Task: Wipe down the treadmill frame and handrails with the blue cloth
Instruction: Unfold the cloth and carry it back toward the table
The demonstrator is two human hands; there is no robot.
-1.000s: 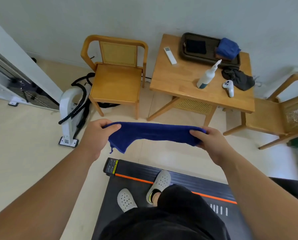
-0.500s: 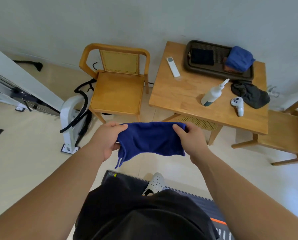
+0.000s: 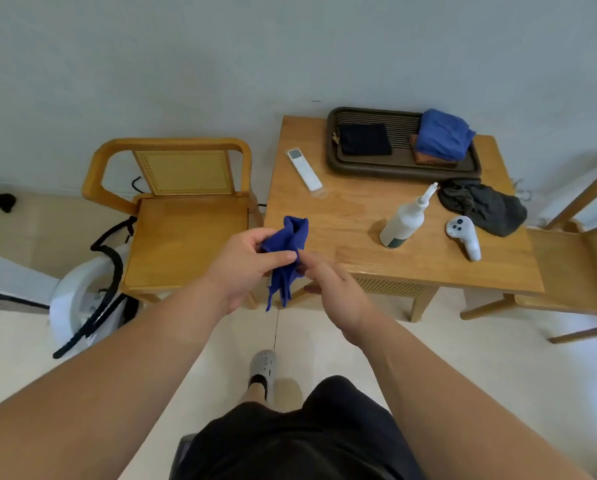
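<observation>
1. We see the left hand [image 3: 245,268] with thumb and fingers pinched around the blue cloth [image 3: 287,252]; the cloth is bunched, one end poking up above the fist, the rest hanging below in a narrow tail.
2. The right hand [image 3: 338,299] has its fingertips at the cloth's lower edge, touching it. We cannot tell whether those fingers actually grip the fabric; the contact is partly hidden and blurred.
3. The cloth hangs in mid-air in front of the near corner of the wooden table [image 3: 359,265], between table and wooden chair [image 3: 182,237].
4. On the table: white remote [image 3: 304,169], spray bottle [image 3: 406,221], white controller [image 3: 463,235], dark crumpled cloth [image 3: 484,206], and a dark tray [image 3: 401,168] holding a folded blue cloth [image 3: 442,135] and a black pad [image 3: 364,138].
5. The treadmill is nearly hidden: only a dark sliver [image 3: 182,445] shows beside the black shorts [image 3: 290,441]. One grey shoe [image 3: 263,367] is visible.
6. A second chair [image 3: 574,271] is cut off at the right edge.
</observation>
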